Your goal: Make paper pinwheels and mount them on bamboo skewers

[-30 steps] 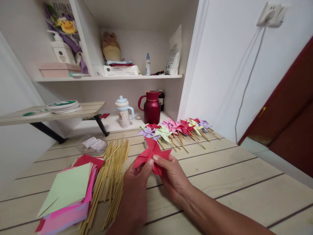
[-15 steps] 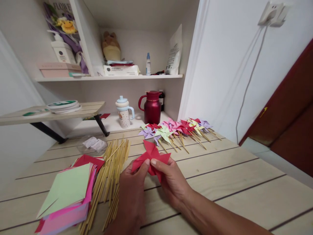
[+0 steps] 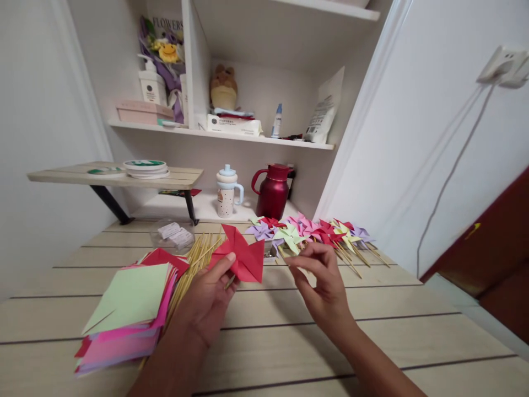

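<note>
A pale wooden tabletop [image 3: 372, 309] is filling a narrow white alcove, with shelves at its far edge holding a dark red thermos jug [image 3: 273, 190], a child's sippy cup [image 3: 226, 191], a soft toy and bottles above.

The left hand [image 3: 206, 300] is holding a folded red paper pinwheel [image 3: 242, 256] just above the middle of the tabletop, thumb and fingers pinching its lower left vane; a thin stick end seems to be showing beneath the paper, though whether it is already fixed to the pinwheel is hard to tell. The right hand [image 3: 324, 281] is hovering just beside it to the right, apart from the paper, its thumb and forefinger drawn together as if on something very small; whether anything is between them I cannot tell.

Toward the far right corner, a row of finished pinwheels [image 3: 314, 231] in purple, green, pink and red is lying on sticks, so a good many pieces look done. Near the left edge, a stack of coloured paper squares [image 3: 128, 309], pale green on top, is still sitting thick, and a loose bundle of bamboo sticks [image 3: 190, 270] is lying just beside it, touching its right side. A small clear plastic tub [image 3: 171, 236] is standing behind the sticks. Judging by that supply, plenty of folding and mounting appears to be left, and the red piece in hand seems folded but not yet added to the row.
</note>
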Motion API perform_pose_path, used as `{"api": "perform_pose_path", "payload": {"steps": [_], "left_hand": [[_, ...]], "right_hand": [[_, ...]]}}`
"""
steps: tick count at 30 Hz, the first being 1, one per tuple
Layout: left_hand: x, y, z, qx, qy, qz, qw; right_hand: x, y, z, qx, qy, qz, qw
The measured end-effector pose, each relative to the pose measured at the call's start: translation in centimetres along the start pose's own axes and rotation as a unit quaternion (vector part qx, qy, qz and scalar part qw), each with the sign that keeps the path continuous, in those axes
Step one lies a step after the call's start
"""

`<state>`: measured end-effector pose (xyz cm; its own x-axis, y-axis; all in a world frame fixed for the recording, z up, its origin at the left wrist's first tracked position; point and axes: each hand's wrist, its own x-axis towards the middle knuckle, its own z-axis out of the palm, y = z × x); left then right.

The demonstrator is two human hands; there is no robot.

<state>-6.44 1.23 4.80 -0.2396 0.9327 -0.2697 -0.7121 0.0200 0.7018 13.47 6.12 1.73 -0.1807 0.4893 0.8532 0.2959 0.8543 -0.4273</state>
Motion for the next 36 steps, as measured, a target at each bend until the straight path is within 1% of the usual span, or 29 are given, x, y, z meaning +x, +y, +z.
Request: {"api": "perform_pose_path", "payload": {"steps": [2, 4, 8, 11, 13, 16, 19, 22, 26, 30, 36], "left_hand": [[0.0, 0.1, -0.1, 0.005, -0.002, -0.009, 1.0], [0.0, 0.0, -0.2, 0.022, -0.01, -0.028, 0.999], [-0.3, -0.4, -0.3, 0.044, -0.022, -0.053, 0.997], [-0.5, -0.7, -0.5, 0.063, -0.018, -0.046, 0.997], [-0.7, -0.9, -0.5, 0.077, -0.027, -0.034, 0.996], [-1.1, -1.2, -0.4, 0.105, -0.036, -0.006, 0.994], [-1.5, -1.4, -0.1, 0.145, -0.042, 0.024, 0.988], [-1.7, -1.6, 0.2, 0.181, -0.05, 0.033, 0.982], [-1.8, -1.8, 0.3, 0.197, -0.052, 0.038, 0.978], [-1.8, -2.0, 0.3, 0.211, -0.049, 0.032, 0.976], [-1.4, -2.4, 0.1, 0.223, -0.053, 0.042, 0.972]], "right_hand": [[0.0, -0.7, 0.1, -0.029, -0.02, -0.069, 0.997], [-0.1, -1.2, 0.4, -0.043, -0.052, -0.098, 0.993], [-0.7, -1.0, 0.9, -0.046, -0.109, -0.094, 0.989], [-1.1, -0.9, 1.0, -0.033, -0.122, -0.098, 0.987], [-1.2, -1.1, 1.1, -0.019, -0.123, -0.098, 0.987], [-1.3, -1.4, 1.3, 0.013, -0.104, -0.064, 0.992], [-1.1, -1.5, 1.5, 0.031, -0.079, -0.005, 0.996], [-0.8, -1.4, 1.6, 0.032, -0.058, 0.047, 0.997], [-0.3, -1.6, 1.4, 0.019, -0.031, 0.073, 0.997], [-0.1, -1.8, 1.3, 0.014, -0.035, 0.104, 0.994], [-0.1, -1.8, 1.3, 0.067, -0.048, 0.158, 0.984]]}}
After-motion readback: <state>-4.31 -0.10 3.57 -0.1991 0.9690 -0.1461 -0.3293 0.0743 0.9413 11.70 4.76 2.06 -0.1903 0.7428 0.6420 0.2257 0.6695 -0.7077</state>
